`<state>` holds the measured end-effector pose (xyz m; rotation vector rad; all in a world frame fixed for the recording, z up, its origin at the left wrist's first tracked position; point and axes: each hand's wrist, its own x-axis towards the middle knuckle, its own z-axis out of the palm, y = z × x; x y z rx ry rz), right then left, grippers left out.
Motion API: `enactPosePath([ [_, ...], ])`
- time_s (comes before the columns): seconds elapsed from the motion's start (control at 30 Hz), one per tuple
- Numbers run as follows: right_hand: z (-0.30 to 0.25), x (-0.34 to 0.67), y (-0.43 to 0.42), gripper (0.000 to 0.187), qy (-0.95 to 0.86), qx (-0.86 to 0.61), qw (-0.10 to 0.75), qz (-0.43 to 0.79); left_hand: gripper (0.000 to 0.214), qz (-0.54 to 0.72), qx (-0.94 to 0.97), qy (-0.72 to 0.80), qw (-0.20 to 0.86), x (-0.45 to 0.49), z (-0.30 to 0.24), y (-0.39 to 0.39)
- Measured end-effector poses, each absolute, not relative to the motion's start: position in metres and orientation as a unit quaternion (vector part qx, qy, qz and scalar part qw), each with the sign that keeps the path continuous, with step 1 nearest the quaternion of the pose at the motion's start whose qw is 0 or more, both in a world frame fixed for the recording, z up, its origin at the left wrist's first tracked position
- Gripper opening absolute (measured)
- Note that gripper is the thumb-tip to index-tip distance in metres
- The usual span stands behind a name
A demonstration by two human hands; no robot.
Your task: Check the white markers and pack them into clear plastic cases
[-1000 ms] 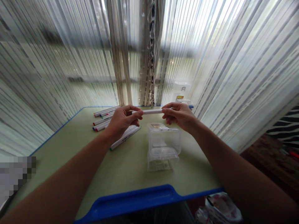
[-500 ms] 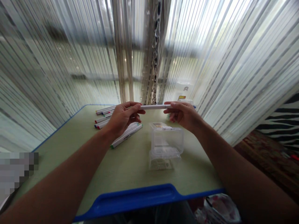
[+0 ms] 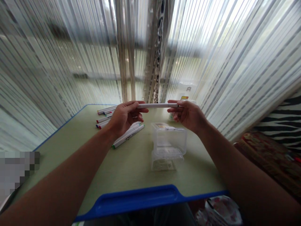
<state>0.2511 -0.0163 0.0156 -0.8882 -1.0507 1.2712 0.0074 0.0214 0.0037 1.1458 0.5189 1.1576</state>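
Note:
A white marker [image 3: 156, 105] is stretched level between my two hands above the far part of the table. My left hand [image 3: 127, 114] pinches its left end between thumb and fingers. At the other end, my right hand [image 3: 188, 114] has its thumb and fingertips closed on the marker's tip, which they cover. Below and between my hands stands a clear plastic case [image 3: 169, 141] with its lid raised. Several white markers with coloured ends, such as a green-ended marker [image 3: 129, 136], lie on the table beside and behind my left hand.
The pale green table [image 3: 131, 169] has a blue raised rim [image 3: 141, 196] along its front. Behind my right hand is a clear container [image 3: 187, 89] with a yellow and red label. String curtains [image 3: 94, 62] hang at the back. A plastic bag [image 3: 222, 208] lies below the table's front right.
My right hand's grip has shifted along the marker to its right end, and the blue tip that stuck out past that hand no longer shows. The case has not moved.

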Motion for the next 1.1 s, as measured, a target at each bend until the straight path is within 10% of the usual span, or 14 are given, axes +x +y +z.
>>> enactPosePath([
  [1.1, 0.005, 0.248, -0.015, 0.029, -0.522, -0.389, 0.594, 0.472, 0.032, 0.505, 0.583, 0.291, 0.566, 0.010, -0.008, 0.023],
])
